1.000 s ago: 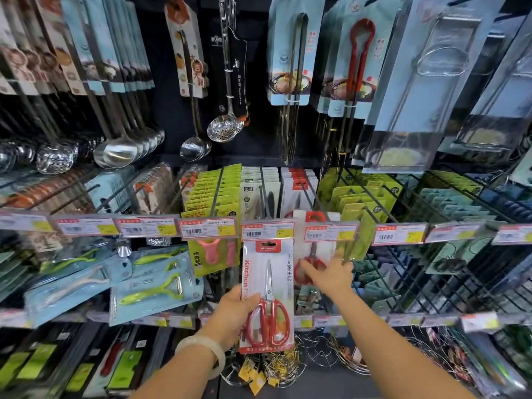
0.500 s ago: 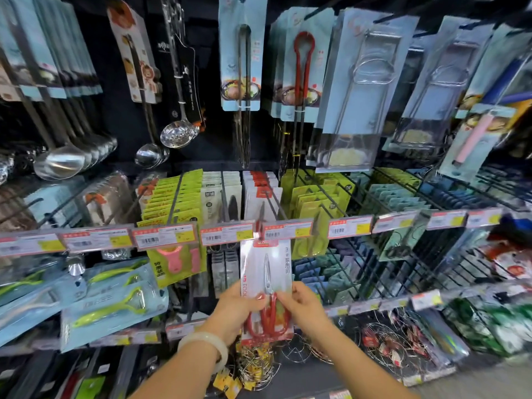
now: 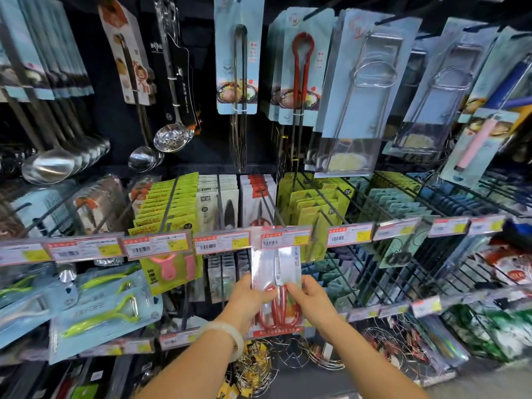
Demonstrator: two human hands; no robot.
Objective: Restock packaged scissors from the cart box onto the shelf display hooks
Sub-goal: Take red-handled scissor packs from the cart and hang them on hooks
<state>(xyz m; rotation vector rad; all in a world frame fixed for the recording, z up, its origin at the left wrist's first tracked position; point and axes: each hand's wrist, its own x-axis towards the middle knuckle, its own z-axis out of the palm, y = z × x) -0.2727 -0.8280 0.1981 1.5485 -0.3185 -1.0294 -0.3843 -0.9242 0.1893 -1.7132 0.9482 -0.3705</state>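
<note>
Both hands now up at hook height: left hand (image 3: 250, 295) and right hand (image 3: 309, 298), fingers pinching scissors pack (image 3: 276, 279) edges; light, stiff, slick card—grip low, by the handles.

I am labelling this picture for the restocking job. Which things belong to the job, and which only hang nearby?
Job: scissors pack, held by left hand and right hand; its hook; price tag.

Nearby: ladles, red tongs, green peelers, pink peeler.
</note>
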